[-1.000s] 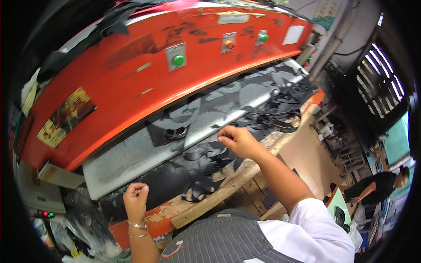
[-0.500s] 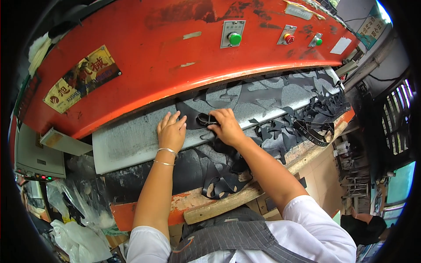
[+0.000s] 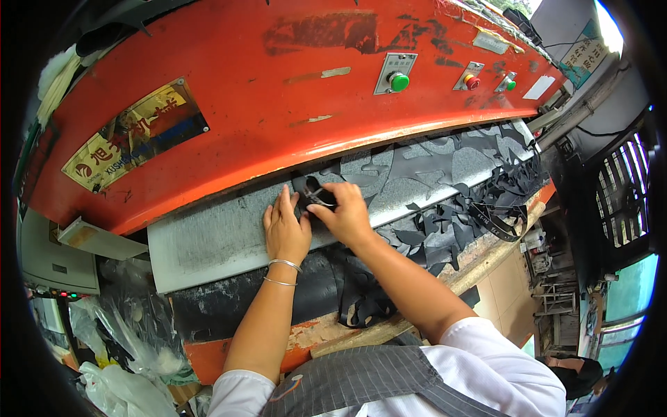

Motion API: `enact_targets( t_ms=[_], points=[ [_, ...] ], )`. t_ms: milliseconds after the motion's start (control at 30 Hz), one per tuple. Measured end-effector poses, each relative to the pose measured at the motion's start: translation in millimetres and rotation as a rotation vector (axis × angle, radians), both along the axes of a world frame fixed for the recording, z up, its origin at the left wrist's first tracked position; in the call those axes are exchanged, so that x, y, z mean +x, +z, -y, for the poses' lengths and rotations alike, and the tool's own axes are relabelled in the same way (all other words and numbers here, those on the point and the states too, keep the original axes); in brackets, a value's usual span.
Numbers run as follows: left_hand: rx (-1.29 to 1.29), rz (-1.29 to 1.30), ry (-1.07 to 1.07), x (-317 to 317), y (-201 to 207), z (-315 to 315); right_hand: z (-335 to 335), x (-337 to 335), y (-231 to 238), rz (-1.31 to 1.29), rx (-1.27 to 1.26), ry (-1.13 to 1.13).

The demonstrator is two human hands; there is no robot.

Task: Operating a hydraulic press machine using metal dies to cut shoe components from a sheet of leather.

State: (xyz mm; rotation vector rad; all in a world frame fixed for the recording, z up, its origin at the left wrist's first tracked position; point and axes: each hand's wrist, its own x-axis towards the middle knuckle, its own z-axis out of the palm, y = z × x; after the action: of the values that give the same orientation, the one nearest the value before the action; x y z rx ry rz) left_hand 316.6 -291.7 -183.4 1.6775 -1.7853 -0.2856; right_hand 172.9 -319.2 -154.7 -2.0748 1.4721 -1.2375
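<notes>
A small black cutting die (image 3: 319, 197), a bent strip forming a closed outline, is gripped at its right side by my right hand (image 3: 347, 214). It sits over a piece of black sheet material (image 3: 301, 183) on the pale press bed (image 3: 208, 243). My left hand (image 3: 286, 226), silver bangles at its wrist, lies on the bed with fingers extended, close to the left edge of the die and sheet. Its fingertips touch or nearly touch the sheet; I cannot tell which. The die's lower edge is partly hidden by my right thumb.
Above the bed rises the red press head (image 3: 278, 90) with a green button (image 3: 399, 82) and a red button (image 3: 472, 82). Cut black scraps (image 3: 434, 226) cover the front ledge, where a larger black die (image 3: 499, 224) rests. A wooden rail (image 3: 479, 267) edges the ledge.
My right hand and the die have shifted slightly left, while my left hand has moved right, so they are closer together. The view has also shifted. The black sheet now shows less.
</notes>
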Motion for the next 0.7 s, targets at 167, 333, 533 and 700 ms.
enact_targets(
  t_ms=[167, 333, 533, 700],
  points=[
    [0.018, 0.015, -0.013, 2, 1, 10, 10, 3, -22, -0.162, -0.008, 0.054],
    [-0.001, 0.036, -0.013, -7, 3, 16, 9, -22, -13, -0.136, 0.088, 0.137],
    [-0.1, -0.049, -0.041, -22, 17, 12, 4, -62, 19, -0.02, 0.097, 0.199],
    [-0.235, -0.275, 0.058, -56, 77, -24, 9, -190, 69, 0.325, -0.112, -0.099]
  ],
)
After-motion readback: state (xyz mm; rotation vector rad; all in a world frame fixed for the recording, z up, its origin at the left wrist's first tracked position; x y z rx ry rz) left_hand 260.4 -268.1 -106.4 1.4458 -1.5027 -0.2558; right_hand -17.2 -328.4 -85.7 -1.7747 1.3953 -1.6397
